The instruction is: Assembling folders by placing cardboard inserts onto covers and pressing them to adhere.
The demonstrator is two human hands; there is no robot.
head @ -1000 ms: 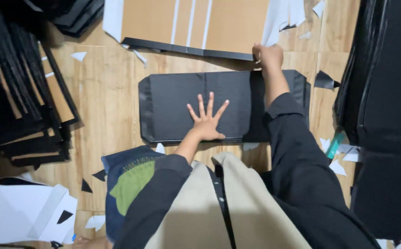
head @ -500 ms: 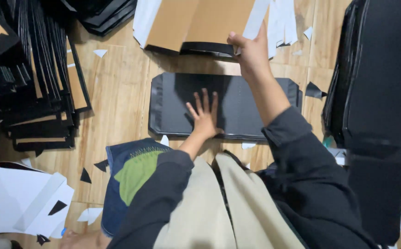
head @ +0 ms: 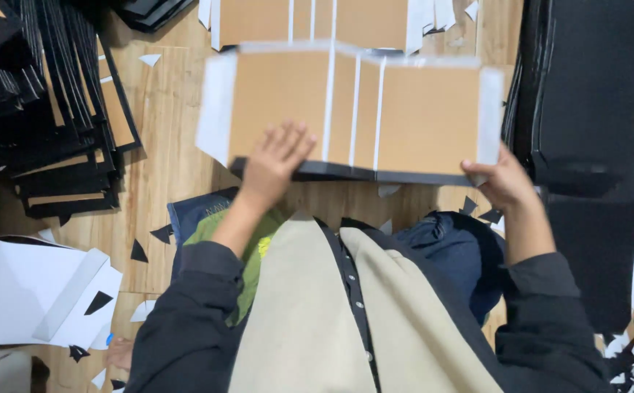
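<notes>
A brown cardboard panel with white strips and white edge flaps fills the upper middle of the frame, slightly blurred, above the wooden floor. Its near edge is dark. The left hand lies flat on the panel's lower left part, fingers spread and open, pressing on the brown face rather than clasping it. The right hand sits at the panel's lower right corner, its grip closed on the dark edge and white flap there. The panel thus stretches between both hands, mostly above them in the frame.

A stack of black frames leans at the upper left. Dark black sheets stand at the right. White paper sheets lie at the lower left, with small black offcuts scattered near them.
</notes>
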